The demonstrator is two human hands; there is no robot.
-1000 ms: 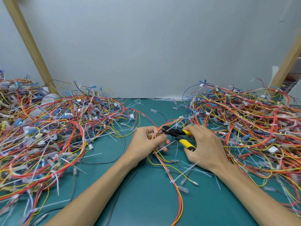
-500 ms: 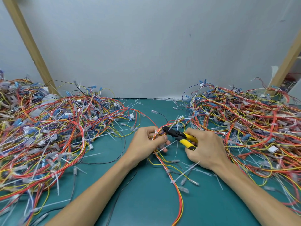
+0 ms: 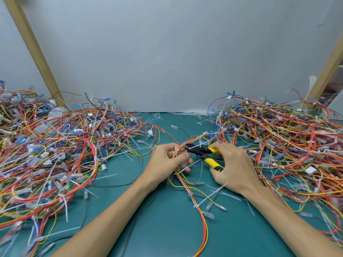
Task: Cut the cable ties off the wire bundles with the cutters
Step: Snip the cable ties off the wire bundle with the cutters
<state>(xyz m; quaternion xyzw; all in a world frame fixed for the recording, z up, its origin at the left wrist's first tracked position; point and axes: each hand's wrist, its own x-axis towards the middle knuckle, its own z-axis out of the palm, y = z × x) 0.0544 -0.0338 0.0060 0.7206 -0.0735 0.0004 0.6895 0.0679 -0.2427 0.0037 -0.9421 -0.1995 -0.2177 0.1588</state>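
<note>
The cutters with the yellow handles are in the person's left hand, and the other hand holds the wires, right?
Not quite. The head view shows the cutters with the yellow handles in the right hand. It is the left hand that holds the wires.

No text, brand or number can be read. The cutters (image 3: 201, 152) show no legible mark, and the white tag (image 3: 310, 170) at the right is too small to read.
</note>
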